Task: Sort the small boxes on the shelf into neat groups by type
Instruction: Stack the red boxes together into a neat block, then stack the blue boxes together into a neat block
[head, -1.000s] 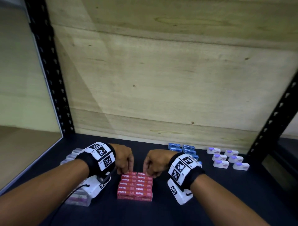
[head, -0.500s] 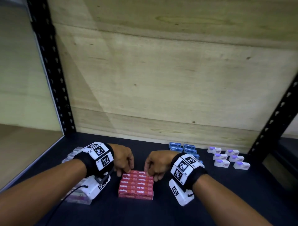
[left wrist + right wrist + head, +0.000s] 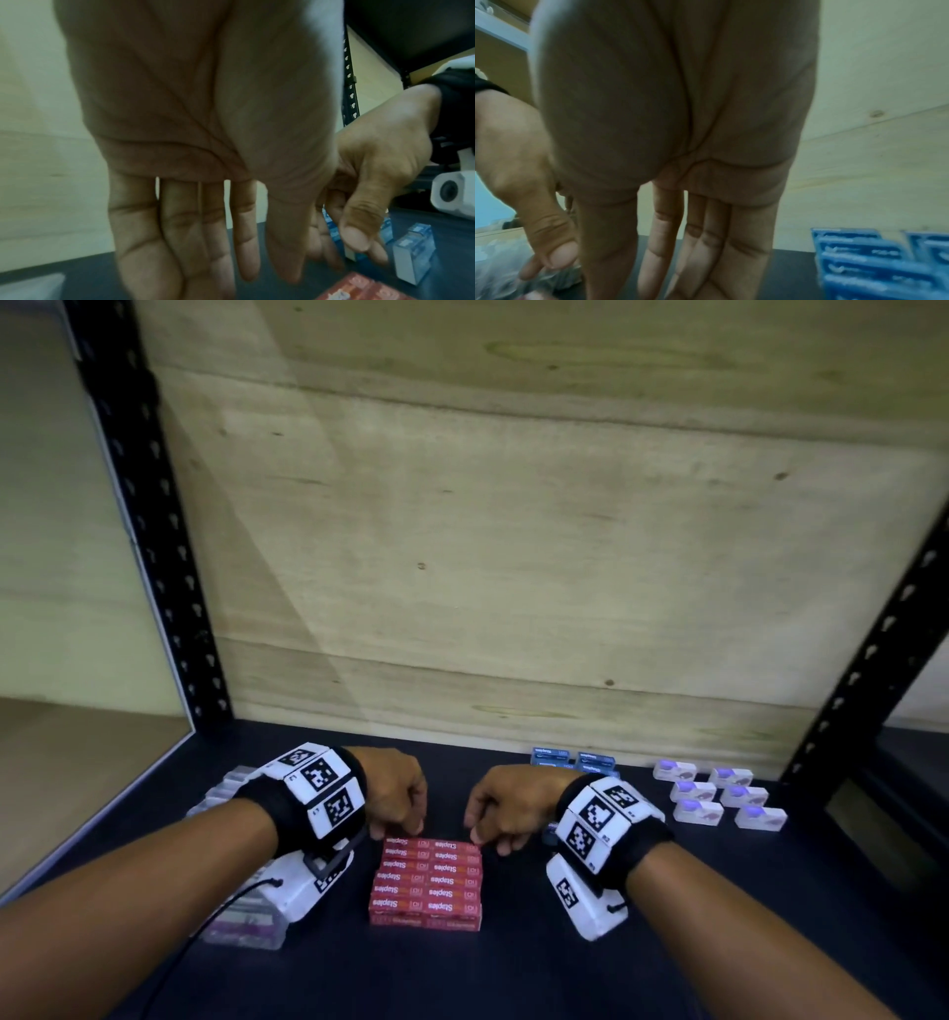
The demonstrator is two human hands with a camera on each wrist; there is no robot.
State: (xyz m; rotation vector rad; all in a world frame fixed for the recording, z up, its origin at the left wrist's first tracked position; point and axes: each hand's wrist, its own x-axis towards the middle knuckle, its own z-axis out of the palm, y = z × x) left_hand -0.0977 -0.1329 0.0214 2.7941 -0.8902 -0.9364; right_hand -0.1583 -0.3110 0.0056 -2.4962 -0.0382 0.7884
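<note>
I see both hands at the far edge of the red staples boxes [image 3: 426, 883], which sit as one tight block mid-shelf [image 3: 513, 968], two cols, labels up. Left hand [image 3: 393, 791]: fingers [image 3: 180, 233] straight, pointing down, tips at the block's back-left corner, holding nothing. Right hand [image 3: 506, 806]: fingers [image 3: 706, 243] also straight, pointing down at the back-right corner, nothing held. Can't tell if the tips actually touch the boxes. Blue boxes [image 3: 575, 757] grouped behind the right hand, near the wood back panel [image 3: 513, 557]. White-and-purple boxes [image 3: 719, 796] in two rows far right. Clear boxes [image 3: 241, 916] on the left, partly under my left wrist rig.
</note>
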